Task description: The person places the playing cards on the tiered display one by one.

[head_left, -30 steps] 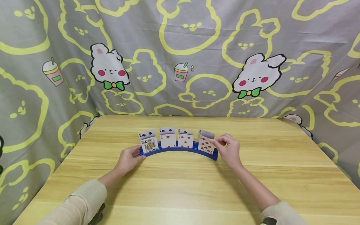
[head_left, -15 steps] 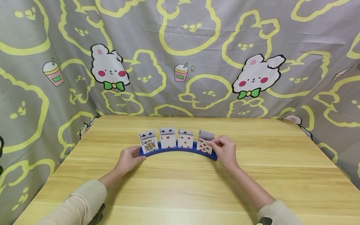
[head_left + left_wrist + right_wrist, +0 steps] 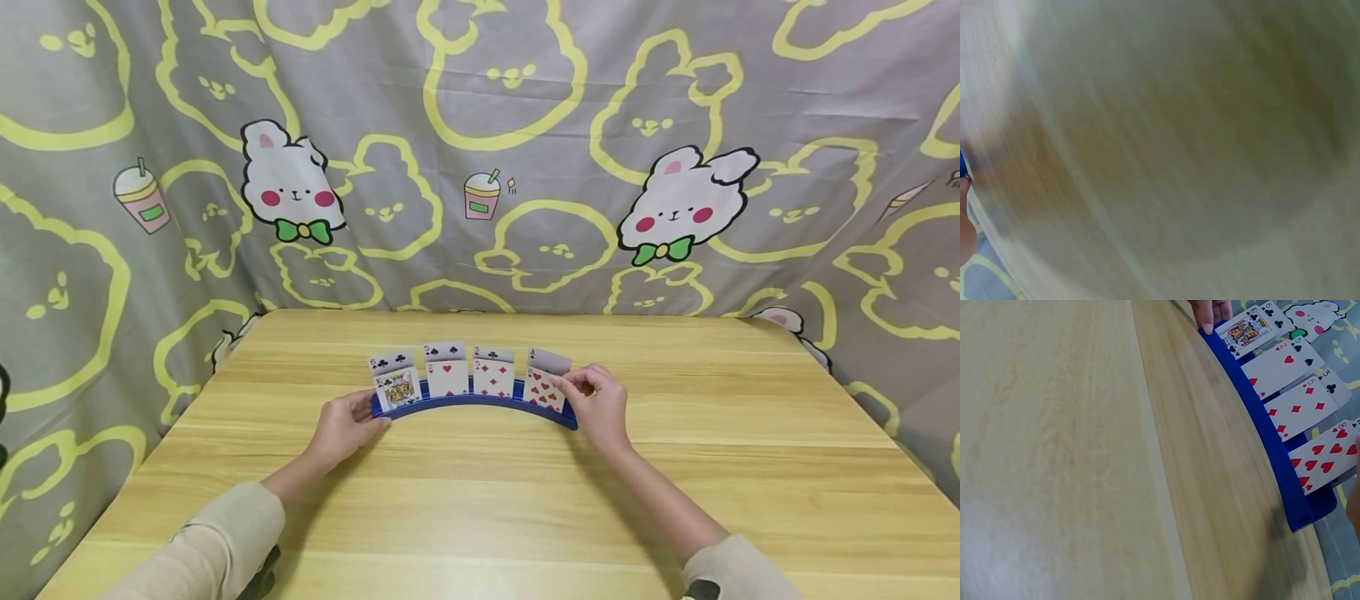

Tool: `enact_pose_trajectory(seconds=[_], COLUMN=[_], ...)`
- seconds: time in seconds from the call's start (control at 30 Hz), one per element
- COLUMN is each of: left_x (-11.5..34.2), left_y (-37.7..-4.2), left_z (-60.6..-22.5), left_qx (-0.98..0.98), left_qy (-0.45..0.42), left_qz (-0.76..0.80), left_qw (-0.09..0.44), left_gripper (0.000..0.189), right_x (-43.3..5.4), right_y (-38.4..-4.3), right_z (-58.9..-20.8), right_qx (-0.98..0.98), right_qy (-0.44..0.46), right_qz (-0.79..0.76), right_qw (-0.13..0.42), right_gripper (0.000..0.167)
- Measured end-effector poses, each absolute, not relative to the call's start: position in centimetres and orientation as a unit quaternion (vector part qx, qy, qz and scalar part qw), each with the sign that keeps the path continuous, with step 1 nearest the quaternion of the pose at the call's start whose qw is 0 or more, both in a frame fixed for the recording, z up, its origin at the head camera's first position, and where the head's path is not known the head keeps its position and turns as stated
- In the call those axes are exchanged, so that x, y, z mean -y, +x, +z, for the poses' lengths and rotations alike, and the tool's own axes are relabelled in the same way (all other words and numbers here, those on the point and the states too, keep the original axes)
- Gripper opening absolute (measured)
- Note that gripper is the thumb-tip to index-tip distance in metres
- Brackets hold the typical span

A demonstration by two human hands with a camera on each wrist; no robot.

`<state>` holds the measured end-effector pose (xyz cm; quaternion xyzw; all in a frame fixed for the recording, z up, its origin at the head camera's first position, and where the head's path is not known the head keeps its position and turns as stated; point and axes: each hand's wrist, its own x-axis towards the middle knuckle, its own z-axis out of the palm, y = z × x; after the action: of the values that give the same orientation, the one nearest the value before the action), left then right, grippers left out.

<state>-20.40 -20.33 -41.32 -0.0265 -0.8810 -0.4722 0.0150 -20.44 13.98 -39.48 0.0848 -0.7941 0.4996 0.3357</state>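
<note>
A curved blue card holder (image 3: 472,401) stands on the table with playing cards upright in it, in front and back rows. My left hand (image 3: 341,427) grips its left end, thumb in front. Between the thumb and a finger of my right hand (image 3: 603,415) is the right edge of the eight of hearts (image 3: 1325,456), at the holder's right end. Behind that card rises a black ace (image 3: 550,358). Leftward stand the five of diamonds (image 3: 492,381), two of hearts (image 3: 447,377) and king of clubs (image 3: 399,390), each with a black card behind it. The left wrist view shows mostly blurred tabletop.
The light wooden table (image 3: 480,517) reaches back to a grey curtain (image 3: 555,158) printed with yellow outlines and white rabbits. More curtain hangs along the left and right sides.
My right hand has moved slightly left with the eight of hearts, which now sits lower and further left in the holder, before the ace. The left hand has stayed put.
</note>
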Motion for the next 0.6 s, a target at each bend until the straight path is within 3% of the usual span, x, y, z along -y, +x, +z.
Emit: enact_pose_trajectory(seconds=[0.37, 0.6], left_x=[20.8, 20.4], left_y=[-20.1, -19.9], left_z=[-41.2, -39.4], left_qx=[0.877, 0.842], left_qy=[-0.044, -0.045], left_qz=[-0.471, -0.501], left_qw=[0.085, 0.192], left_gripper=[0.065, 0.057], right_x=[-14.5, -15.9], right_y=[-20.2, -19.5], right_z=[-39.6, -38.8], right_qx=[0.801, 0.815], right_qy=[0.093, 0.097], right_qz=[0.506, 0.468], right_qw=[0.306, 0.327], right_gripper=[0.013, 0.020])
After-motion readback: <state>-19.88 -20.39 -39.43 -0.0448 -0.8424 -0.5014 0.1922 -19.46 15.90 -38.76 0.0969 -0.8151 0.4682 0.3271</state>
